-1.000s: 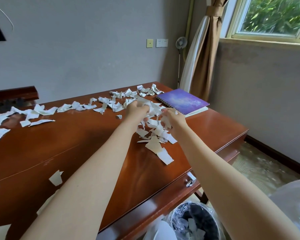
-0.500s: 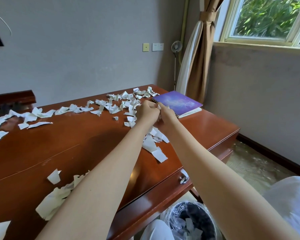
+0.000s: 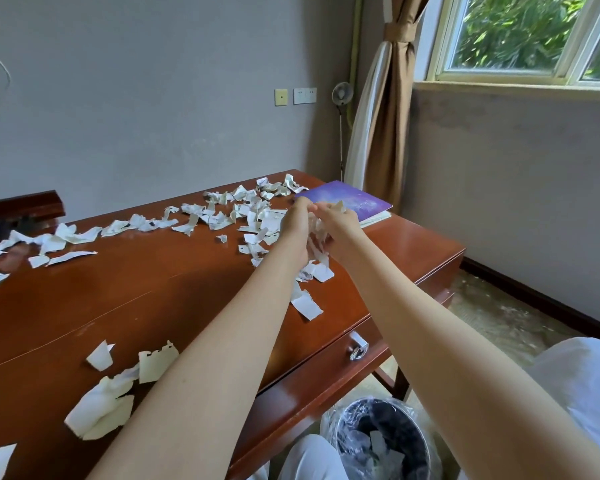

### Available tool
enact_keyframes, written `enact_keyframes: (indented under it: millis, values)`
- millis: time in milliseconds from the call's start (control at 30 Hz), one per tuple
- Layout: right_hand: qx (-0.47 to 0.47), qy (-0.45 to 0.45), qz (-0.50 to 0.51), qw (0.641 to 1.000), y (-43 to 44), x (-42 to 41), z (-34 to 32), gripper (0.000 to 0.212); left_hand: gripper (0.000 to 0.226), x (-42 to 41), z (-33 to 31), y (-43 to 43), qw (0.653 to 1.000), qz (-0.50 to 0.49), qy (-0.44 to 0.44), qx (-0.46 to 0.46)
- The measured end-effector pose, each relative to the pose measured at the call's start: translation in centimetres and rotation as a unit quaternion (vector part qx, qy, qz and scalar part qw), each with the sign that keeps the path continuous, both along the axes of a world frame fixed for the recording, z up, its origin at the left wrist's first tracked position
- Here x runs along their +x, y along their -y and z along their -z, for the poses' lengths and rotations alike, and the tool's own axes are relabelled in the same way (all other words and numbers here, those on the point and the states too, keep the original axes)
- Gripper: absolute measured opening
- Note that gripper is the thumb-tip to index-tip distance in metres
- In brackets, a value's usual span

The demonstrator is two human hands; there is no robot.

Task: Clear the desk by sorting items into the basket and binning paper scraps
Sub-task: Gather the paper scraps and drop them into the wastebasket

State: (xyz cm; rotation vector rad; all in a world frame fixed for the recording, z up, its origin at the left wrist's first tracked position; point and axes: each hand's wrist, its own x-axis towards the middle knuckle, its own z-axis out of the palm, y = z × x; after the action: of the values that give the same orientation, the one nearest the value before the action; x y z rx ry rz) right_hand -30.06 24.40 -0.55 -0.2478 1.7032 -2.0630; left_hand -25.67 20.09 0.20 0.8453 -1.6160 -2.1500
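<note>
While both arms stretch out over the table [image 3: 146, 299], the left hand [image 3: 297, 226] and the right hand [image 3: 338, 221] meet above its far right part. Their fingers curl inward round a wad of scraps [image 3: 315, 239] squeezed between the two palms. Loose ends hang from the wad's underside, just above a small heap [image 3: 310, 271] of torn pieces lying on the wood. More torn paper [image 3: 219, 216] runs in a ragged band along the far edge toward the left, and a few larger pieces [image 3: 104, 407] lie near the front edge. A purple notebook [image 3: 350, 199] lies at the far right corner, just beyond the hands. Under the front edge, below the drawer handle [image 3: 358, 348], a bin [image 3: 388, 441] lined with a clear bag stands on the floor with some scraps inside.
</note>
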Motion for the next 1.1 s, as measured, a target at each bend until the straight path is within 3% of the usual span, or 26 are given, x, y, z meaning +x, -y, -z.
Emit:
enact_keyframes:
  millis: [200,300,633,867,1000,1100]
  values:
    - [-0.005,-0.018,0.020,1.000,-4.6,-2.1,-0.5,0.020,0.027,-1.8,-0.1,-3.8,0.997,0.066,-0.010,0.029]
    - [-0.056,-0.015,0.070,0.996,-6.9,-3.1,0.0,0.030,0.025,-3.2,0.5,-6.0,0.995,0.100,-0.015,0.025]
    - [-0.029,0.036,0.133,0.990,-15.9,-4.4,4.5,0.022,0.036,-5.4,4.1,-13.3,0.975,0.219,0.039,0.023]
    - [0.032,0.075,0.148,0.986,-19.5,-5.0,9.1,0.013,0.027,-5.9,7.7,-16.6,0.963,0.247,0.099,0.034]
    - [0.046,0.142,0.132,0.980,-21.4,-5.0,13.7,0.017,0.056,-6.9,12.2,-17.7,0.953,0.264,0.147,0.019]
    - [0.042,0.190,0.122,0.973,-21.8,-4.9,17.3,0.022,0.057,-7.4,15.9,-18.4,0.947,0.245,0.205,0.011]
